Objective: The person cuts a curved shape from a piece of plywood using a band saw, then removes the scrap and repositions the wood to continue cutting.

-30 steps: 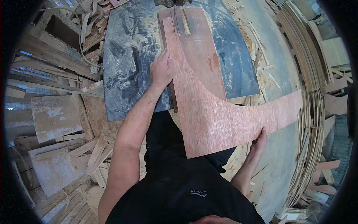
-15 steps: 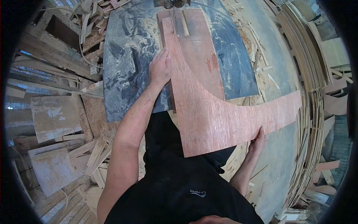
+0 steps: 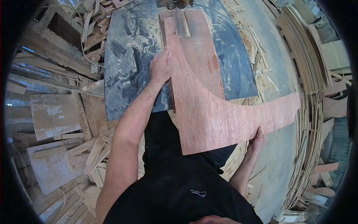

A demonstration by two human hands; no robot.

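A large curved plywood panel [image 3: 212, 119] lies partly on the saw table, its narrow arm reaching up to the thin band saw blade [image 3: 176, 24]. My left hand [image 3: 161, 67] is closed on the left edge of that arm, fingers pointing toward the blade. At the lower right edge, my right hand [image 3: 257, 141] grips the panel with the thumb on top; its other fingers are mostly hidden underneath. Beneath the panel is a flat reddish board [image 3: 205, 56] with a slot near the blade.
The dark saw table [image 3: 123, 63] is dusted with sawdust. Blade guide rollers [image 3: 176, 4] sit at the top. Wood offcuts [image 3: 99, 31] are heaped at the left, and tall stacks of thin sheets [image 3: 304, 48] line the right. Scraps litter the floor.
The camera view has shifted slightly. The panel and both hands keep nearly the same position and grip, with the panel's arm still at the blade.
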